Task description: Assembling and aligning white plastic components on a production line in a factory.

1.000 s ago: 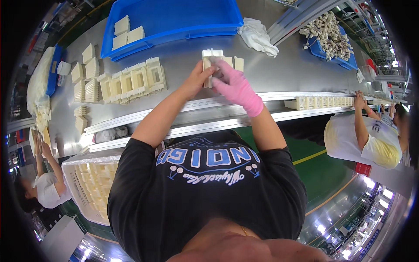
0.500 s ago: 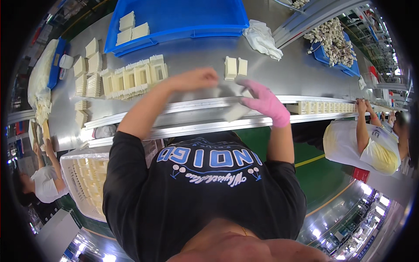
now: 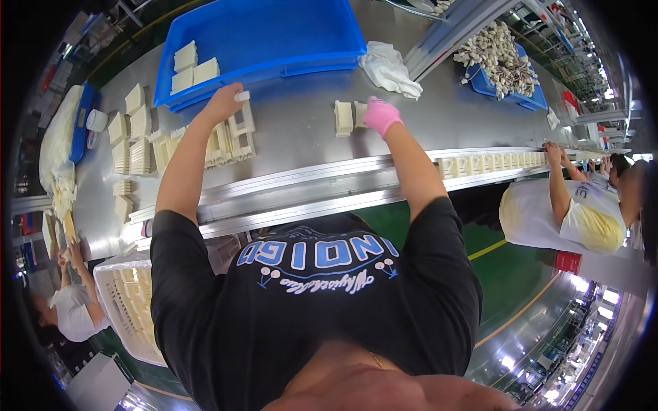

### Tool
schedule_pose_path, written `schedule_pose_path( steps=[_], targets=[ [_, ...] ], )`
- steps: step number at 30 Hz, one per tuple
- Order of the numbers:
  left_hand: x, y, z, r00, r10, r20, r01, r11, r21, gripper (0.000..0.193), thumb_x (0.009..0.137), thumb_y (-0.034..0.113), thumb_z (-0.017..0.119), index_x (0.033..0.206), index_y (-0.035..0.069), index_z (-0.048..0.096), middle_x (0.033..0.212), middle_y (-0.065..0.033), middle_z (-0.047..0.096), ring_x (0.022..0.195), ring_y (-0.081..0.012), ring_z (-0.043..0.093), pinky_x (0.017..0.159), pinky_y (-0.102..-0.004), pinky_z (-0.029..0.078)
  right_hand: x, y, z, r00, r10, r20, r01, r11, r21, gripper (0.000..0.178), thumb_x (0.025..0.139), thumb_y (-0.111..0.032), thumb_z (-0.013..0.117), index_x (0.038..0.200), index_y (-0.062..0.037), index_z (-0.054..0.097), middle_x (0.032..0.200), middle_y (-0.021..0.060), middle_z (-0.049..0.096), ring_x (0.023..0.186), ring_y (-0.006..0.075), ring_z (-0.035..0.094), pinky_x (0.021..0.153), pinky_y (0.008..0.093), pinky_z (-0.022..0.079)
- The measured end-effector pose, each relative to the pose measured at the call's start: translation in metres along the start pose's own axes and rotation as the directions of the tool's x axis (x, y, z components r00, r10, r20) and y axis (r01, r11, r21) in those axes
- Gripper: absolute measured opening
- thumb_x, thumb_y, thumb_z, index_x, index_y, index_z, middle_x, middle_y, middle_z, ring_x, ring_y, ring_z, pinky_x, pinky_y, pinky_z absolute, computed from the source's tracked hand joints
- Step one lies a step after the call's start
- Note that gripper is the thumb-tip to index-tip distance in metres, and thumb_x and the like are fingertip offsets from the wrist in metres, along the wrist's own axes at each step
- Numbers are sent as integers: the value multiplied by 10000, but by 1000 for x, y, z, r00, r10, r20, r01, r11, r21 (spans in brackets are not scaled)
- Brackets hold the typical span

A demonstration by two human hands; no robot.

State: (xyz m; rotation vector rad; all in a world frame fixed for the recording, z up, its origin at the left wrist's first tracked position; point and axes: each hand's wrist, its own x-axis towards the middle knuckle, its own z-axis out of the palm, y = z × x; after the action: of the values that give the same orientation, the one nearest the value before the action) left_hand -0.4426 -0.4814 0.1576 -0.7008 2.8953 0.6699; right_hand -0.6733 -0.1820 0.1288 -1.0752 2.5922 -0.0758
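Note:
My bare left hand (image 3: 225, 103) is at the far end of a row of cream plastic frames (image 3: 218, 145), by the blue bin's near wall. Its fingers are closed on the top of the last cream plastic frame (image 3: 241, 123); the fingertips are partly hidden. My right hand (image 3: 382, 116), in a pink glove, pinches a cream plastic cover (image 3: 360, 114) on the metal table. Just left of that piece, a small stack of similar covers (image 3: 343, 119) stands apart.
A large blue bin (image 3: 291, 67) holds a few cream pieces. More stacks (image 3: 140, 156) stand at left. A white cloth (image 3: 389, 70) and a blue tray of wired parts (image 3: 485, 85) lie at right. A metal rail (image 3: 308, 172) along the front carries frames (image 3: 490, 164) toward a co-worker.
My left hand has moved left and away to the frame row. The right hand has gone from over the rail to the covers. The pale piece it had over the rail is gone from there.

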Motion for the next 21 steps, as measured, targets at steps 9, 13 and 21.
schedule_pose_path(
  steps=[9, 13, 21],
  targets=[
    [-35, 116, 8, 900, -66, -432, -381, 366, -849, 341, 754, -4, 482, 1076, 106, 517, 719, -34, 517, 669, -128, 507, 618, -236, 421, 21, -13, 11, 987, 140, 75, -149, 982, 116, 433, 646, -175, 624, 1011, 14, 486, 974, 184, 578, 957, 322, 541, 803, 355, 438],
    [-29, 122, 33, 993, -121, 15, 58, 356, -933, 290, 857, 194, 429, 1113, 57, 438, 745, -41, 526, 657, -140, 516, 630, -256, 428, 18, 2, 1, 984, 106, -146, -56, 949, 312, 323, 682, -200, 602, 892, 25, 506, 792, 167, 579, 739, 275, 564, 650, 336, 455],
    [-40, 152, 83, 998, -58, 24, 37, 230, -972, 293, 878, 284, 426, 1100, 101, 375, 993, -33, 452, 905, -130, 466, 717, -275, 428, -84, -69, -49, 962, -268, 57, 17, 267, 964, 185, 812, -193, 511, 835, -9, 523, 581, 28, 526, 446, 92, 481, 412, 180, 381]
  ],
)
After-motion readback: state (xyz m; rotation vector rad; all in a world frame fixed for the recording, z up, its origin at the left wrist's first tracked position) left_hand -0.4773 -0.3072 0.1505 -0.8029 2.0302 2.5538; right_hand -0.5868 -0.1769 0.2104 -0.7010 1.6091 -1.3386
